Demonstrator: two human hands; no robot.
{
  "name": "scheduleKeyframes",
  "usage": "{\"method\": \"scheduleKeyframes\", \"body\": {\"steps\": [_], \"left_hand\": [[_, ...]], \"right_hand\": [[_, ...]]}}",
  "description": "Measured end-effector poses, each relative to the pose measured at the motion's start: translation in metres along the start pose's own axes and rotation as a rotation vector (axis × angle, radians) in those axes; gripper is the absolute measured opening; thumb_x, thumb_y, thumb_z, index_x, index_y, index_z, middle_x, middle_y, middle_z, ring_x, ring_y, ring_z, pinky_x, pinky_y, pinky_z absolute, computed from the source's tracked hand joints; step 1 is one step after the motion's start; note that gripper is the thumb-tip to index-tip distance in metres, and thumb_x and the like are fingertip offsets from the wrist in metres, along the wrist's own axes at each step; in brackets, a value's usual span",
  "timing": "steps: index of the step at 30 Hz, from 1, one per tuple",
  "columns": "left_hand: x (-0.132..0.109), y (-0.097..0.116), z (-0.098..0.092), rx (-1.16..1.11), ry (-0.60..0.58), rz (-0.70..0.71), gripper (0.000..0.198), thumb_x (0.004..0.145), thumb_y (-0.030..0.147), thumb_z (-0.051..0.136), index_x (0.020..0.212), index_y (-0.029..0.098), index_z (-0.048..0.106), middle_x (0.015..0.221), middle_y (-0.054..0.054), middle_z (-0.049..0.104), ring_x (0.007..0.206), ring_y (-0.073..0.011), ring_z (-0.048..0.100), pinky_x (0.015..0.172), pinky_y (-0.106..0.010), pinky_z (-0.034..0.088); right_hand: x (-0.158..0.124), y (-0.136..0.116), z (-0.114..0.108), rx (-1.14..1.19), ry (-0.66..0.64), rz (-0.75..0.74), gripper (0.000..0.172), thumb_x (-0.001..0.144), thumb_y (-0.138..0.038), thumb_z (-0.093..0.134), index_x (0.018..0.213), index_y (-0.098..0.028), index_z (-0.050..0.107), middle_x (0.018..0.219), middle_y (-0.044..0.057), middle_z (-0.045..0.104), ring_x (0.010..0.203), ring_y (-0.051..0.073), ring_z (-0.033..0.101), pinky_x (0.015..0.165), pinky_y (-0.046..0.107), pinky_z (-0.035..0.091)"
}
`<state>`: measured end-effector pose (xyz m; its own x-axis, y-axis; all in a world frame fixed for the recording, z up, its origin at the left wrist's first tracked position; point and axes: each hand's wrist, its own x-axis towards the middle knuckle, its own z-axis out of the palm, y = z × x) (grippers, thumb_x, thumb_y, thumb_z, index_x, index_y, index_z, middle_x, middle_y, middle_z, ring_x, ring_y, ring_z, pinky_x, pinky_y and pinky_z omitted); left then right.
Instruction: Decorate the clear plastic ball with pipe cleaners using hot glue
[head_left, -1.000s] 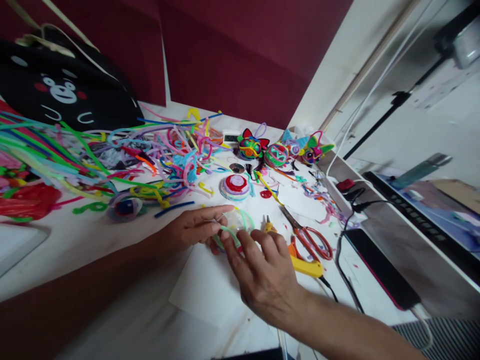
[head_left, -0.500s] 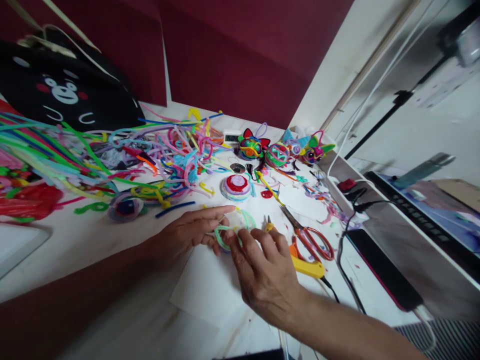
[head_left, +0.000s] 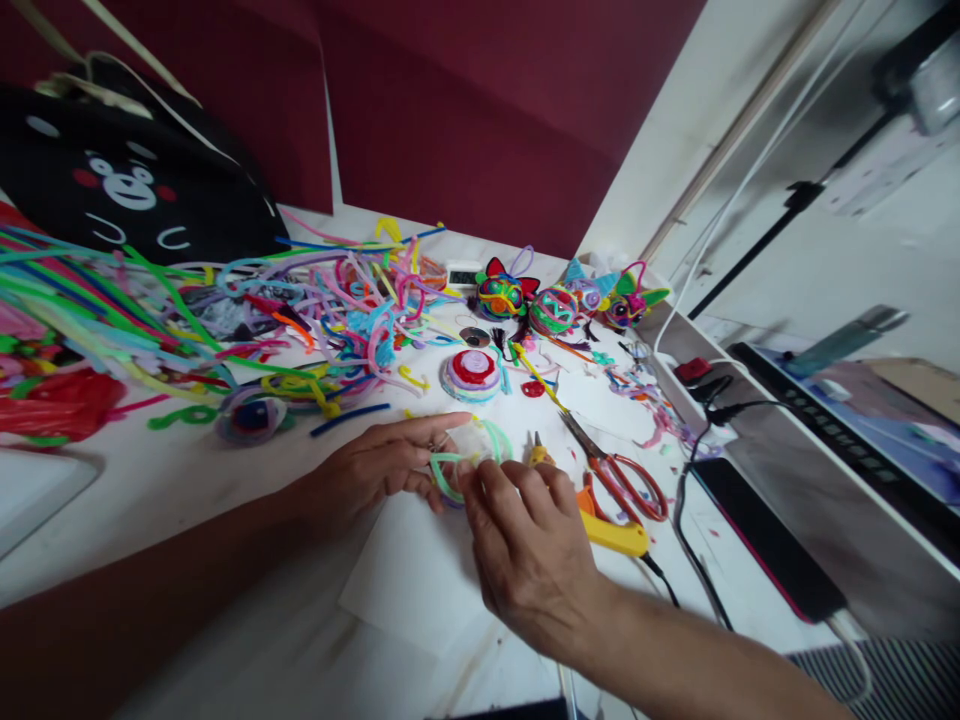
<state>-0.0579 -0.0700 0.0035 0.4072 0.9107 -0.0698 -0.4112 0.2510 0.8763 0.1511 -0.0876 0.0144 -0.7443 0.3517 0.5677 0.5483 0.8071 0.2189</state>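
Mint-striped clear ball (head_left: 498, 440), one: left hand (head_left: 390, 462) clasped round side, right hand (head_left: 521, 535) pinched on front; scissors (head_left: 599, 458), one.

Clear roundish shell (head_left: 470, 441), plastic from here, I think, mint-green strips (head_left: 493, 436) curving over it, held between left hand (head_left: 390, 462) and right hand (head_left: 529, 545)

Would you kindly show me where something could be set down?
Bare tabletop shows between the left forearm and the pipe cleaners, and nearer, between that forearm and the white sheet. Crowded: the back and around the scissors.
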Motion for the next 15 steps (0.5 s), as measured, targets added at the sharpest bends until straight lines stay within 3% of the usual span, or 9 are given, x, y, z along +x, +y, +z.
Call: {"method": "scheduleKeyframes", "body": {"steps": [15], "left_hand": [[-0.0003, -0.0007, -0.0029, 0.034, -0.06, -0.004, 0.043, 0.087, 0.02, 0.06, 0.13, 0.021, 0.06, 0.103, -0.01, 0.07, 0.086, -0.0207, 0.067, 0.073, -0.035, 0.058]], "right_hand": [[0.0008, -0.0014, 0.0004, -0.017, 0.033, 0.023, 0.034, 0.092, -0.009, 0.043, 0.12, -0.002, 0.06, 0.112, 0.016, 0.063, 0.098, 0.028, 0.052, 0.081, 0.043, 0.039]]}}
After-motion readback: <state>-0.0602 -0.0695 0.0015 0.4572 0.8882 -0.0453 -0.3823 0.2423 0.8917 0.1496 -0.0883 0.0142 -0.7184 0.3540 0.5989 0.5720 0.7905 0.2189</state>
